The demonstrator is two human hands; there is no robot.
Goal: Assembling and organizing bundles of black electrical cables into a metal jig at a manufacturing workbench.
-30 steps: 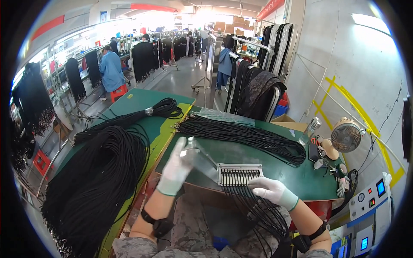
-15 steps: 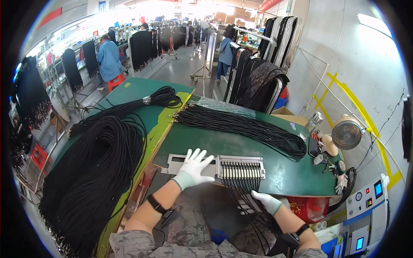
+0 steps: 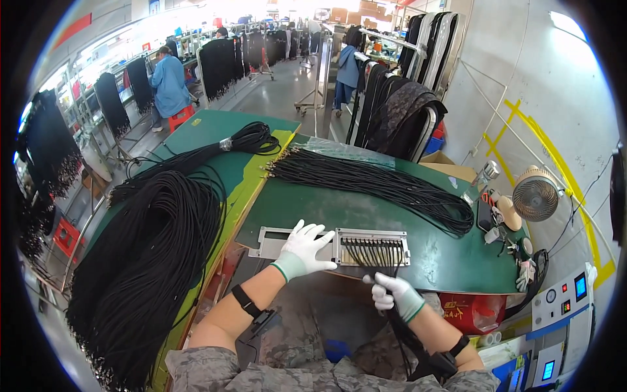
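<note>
A flat silver metal fixture (image 3: 266,251) lies at the front edge of the green table. My gloved left hand (image 3: 303,251) rests on its middle with fingers spread, holding nothing. A row of thin black cables (image 3: 375,251) has its ends side by side in the framed right section of the fixture. Below the table edge, my gloved right hand (image 3: 394,295) is closed round these cables, gathered into a bunch. Their loose lengths hang down past my right wrist toward my lap. The cable ends under the frame are too small to make out clearly.
Across the green table (image 3: 431,261) lies a long bundle of black cables (image 3: 372,186). A bigger heap of cables (image 3: 147,242) covers the left side. A small fan (image 3: 535,195) stands at the right, above a control box (image 3: 558,297). Co-workers sit and stand far back.
My right hand has moved up and left toward the fixture and closed round the cables, drawing them into a tighter bunch. My left hand stays spread on the fixture.
</note>
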